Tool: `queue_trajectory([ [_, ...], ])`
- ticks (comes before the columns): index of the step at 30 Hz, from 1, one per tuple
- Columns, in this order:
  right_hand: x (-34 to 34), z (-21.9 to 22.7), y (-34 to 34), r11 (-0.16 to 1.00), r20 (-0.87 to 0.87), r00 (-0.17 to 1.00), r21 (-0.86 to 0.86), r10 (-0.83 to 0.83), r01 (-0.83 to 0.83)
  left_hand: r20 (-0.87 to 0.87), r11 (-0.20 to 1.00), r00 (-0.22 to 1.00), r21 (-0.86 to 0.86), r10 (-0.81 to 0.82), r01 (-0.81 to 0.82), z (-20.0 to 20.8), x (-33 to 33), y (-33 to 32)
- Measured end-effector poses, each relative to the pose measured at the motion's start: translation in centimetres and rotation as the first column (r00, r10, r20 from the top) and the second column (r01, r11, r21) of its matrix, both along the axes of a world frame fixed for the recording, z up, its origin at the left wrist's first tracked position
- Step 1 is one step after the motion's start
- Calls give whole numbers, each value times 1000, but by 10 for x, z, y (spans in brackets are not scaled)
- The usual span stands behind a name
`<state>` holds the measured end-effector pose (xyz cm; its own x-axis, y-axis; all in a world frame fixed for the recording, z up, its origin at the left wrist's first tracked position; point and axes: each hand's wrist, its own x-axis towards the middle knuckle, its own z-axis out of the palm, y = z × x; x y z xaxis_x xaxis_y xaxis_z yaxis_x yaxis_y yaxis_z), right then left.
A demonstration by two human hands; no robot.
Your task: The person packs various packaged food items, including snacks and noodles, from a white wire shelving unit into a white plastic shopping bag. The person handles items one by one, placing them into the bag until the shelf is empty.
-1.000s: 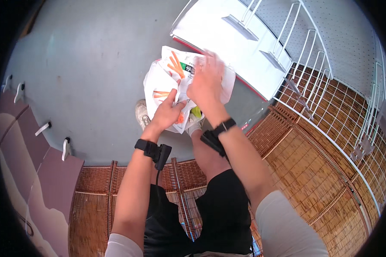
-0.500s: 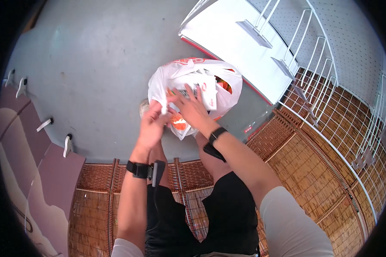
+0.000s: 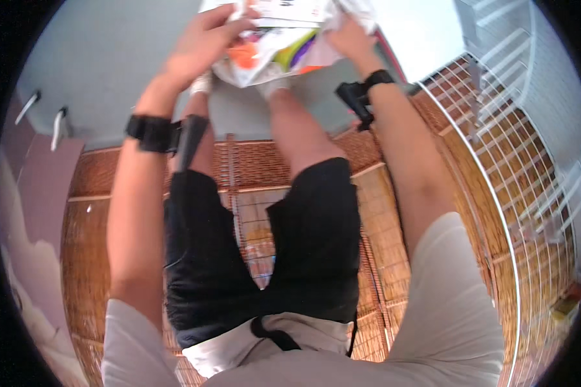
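Observation:
A white plastic bag (image 3: pixel 246 77), with orange and red print, stands at the top edge of the head view, cut off by it. My left hand (image 3: pixel 203 42) is closed on the bag's left side, fingertips at its rim. On the other side my right hand (image 3: pixel 355 45) grips the bag's right rim, its fingers partly hidden by the plastic. Between the hands lies a white packet (image 3: pixel 290 9) with dark and red print. Below it shows a packet or print in yellow-green and purple (image 3: pixel 297 51); motion blurs it.
Behind the bag to the right is a white panel (image 3: pixel 419 32). A white wire grid rack (image 3: pixel 497 213) runs down the right side, beside woven wicker panels (image 3: pixel 84 251). White hooks (image 3: pixel 58 129) stick out at the left. My bare legs (image 3: pixel 297 129) stand below the bag.
The view has shifted so the bag sits higher, at the top edge. My hands have spread from the bag's middle to its two sides.

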<state>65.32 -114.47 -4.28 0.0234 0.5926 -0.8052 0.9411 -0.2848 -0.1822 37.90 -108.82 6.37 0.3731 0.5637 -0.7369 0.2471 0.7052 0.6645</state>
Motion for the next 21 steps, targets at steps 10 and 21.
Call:
queue_trajectory([
  [10, 36, 62, -26, 601, -92, 723, 491, -685, 631, -55, 991, 993, -81, 100, -104, 14, -38, 5],
  [21, -7, 267, -41, 111, -577, -58, -254, -814, 961, -314, 997, 949, -79, -21, -4, 142, -41, 7],
])
